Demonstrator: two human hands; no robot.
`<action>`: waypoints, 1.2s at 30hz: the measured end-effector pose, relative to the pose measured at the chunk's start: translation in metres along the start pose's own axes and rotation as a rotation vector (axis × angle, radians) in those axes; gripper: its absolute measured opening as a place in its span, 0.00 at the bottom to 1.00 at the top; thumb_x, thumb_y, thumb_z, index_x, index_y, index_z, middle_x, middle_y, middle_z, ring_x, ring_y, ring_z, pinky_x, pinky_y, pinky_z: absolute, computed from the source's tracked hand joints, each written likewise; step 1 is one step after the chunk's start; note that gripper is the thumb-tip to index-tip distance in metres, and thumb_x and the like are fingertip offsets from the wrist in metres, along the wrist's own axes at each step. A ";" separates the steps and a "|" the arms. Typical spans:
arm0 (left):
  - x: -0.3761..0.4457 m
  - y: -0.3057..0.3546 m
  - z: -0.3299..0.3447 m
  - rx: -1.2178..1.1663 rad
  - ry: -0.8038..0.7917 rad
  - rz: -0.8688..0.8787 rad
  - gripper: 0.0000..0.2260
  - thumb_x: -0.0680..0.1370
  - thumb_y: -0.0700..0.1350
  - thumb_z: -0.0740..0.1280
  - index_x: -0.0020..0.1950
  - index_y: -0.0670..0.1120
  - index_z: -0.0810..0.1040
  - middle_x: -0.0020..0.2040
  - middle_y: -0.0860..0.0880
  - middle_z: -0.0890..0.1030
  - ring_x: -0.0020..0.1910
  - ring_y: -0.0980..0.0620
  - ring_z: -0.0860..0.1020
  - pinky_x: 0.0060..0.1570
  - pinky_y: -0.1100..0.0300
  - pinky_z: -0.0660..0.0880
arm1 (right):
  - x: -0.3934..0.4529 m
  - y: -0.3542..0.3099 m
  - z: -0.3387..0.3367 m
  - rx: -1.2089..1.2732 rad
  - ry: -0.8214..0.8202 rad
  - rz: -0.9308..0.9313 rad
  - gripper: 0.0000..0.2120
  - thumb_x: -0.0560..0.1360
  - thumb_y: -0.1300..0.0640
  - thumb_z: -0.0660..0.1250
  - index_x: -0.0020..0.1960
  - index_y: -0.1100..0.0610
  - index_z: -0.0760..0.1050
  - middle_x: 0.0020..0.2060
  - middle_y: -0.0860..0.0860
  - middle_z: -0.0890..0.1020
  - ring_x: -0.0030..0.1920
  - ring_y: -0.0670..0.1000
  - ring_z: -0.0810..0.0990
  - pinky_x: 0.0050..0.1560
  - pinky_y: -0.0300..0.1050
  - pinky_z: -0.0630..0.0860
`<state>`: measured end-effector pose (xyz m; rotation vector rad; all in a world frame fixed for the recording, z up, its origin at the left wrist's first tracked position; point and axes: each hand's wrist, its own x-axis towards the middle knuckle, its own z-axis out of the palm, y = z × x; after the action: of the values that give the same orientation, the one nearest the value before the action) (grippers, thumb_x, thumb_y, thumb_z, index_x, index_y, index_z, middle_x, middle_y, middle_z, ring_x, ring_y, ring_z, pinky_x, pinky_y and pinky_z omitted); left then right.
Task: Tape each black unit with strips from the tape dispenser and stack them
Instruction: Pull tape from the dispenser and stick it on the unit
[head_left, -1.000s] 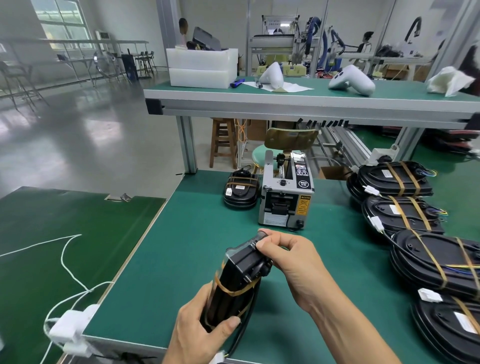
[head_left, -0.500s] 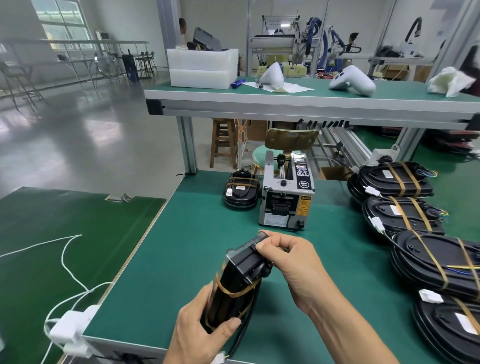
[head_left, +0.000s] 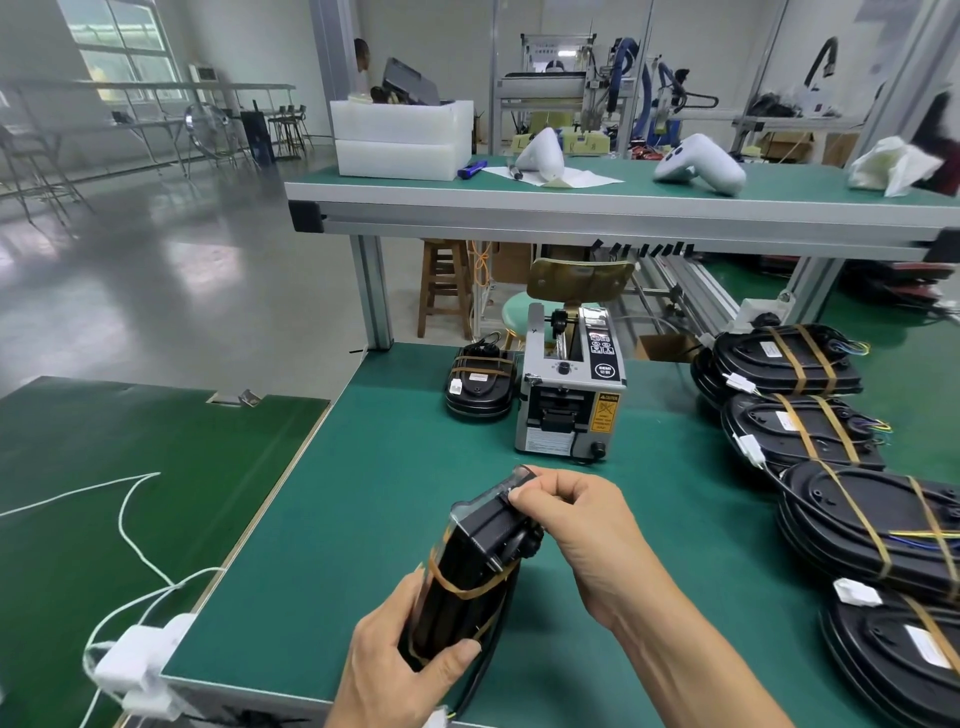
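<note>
Over green table (head_left: 363, 519), both hands gripping black unit (head_left: 467, 571)

One wide-angle view from a camera worn on the person's head, looking forward and down across a green workbench (head_left: 363, 493) — both forearms reach in from the bottom edge, close to the lens — with a factory floor and far shelf beyond.

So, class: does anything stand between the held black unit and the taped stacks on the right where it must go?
Nothing visible does. The black unit, gripped by the left hand and right hand, faces bare green mat before the taped stacks.
</note>
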<state>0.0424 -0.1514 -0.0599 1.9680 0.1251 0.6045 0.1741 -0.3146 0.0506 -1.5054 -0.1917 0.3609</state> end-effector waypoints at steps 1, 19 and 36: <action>0.000 0.001 0.000 0.000 0.004 0.009 0.29 0.69 0.71 0.75 0.67 0.63 0.79 0.40 0.55 0.83 0.37 0.58 0.80 0.41 0.69 0.76 | 0.000 0.000 0.000 0.005 -0.001 0.007 0.09 0.73 0.67 0.73 0.35 0.62 0.80 0.39 0.54 0.83 0.39 0.53 0.77 0.45 0.50 0.72; -0.002 0.007 0.001 0.005 0.010 0.018 0.28 0.68 0.65 0.76 0.67 0.62 0.80 0.40 0.53 0.84 0.39 0.54 0.82 0.43 0.67 0.78 | 0.000 0.001 -0.001 0.010 0.013 0.030 0.10 0.63 0.55 0.74 0.42 0.58 0.80 0.36 0.51 0.82 0.40 0.52 0.77 0.47 0.52 0.73; 0.000 0.011 -0.001 0.003 -0.022 0.012 0.29 0.68 0.63 0.76 0.66 0.53 0.83 0.41 0.58 0.84 0.38 0.60 0.81 0.42 0.70 0.77 | 0.000 0.023 0.003 0.037 0.019 -0.035 0.20 0.71 0.53 0.81 0.58 0.54 0.78 0.49 0.50 0.83 0.44 0.43 0.80 0.43 0.36 0.76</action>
<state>0.0396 -0.1557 -0.0502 1.9793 0.1011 0.5904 0.1703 -0.3116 0.0279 -1.4668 -0.1956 0.3208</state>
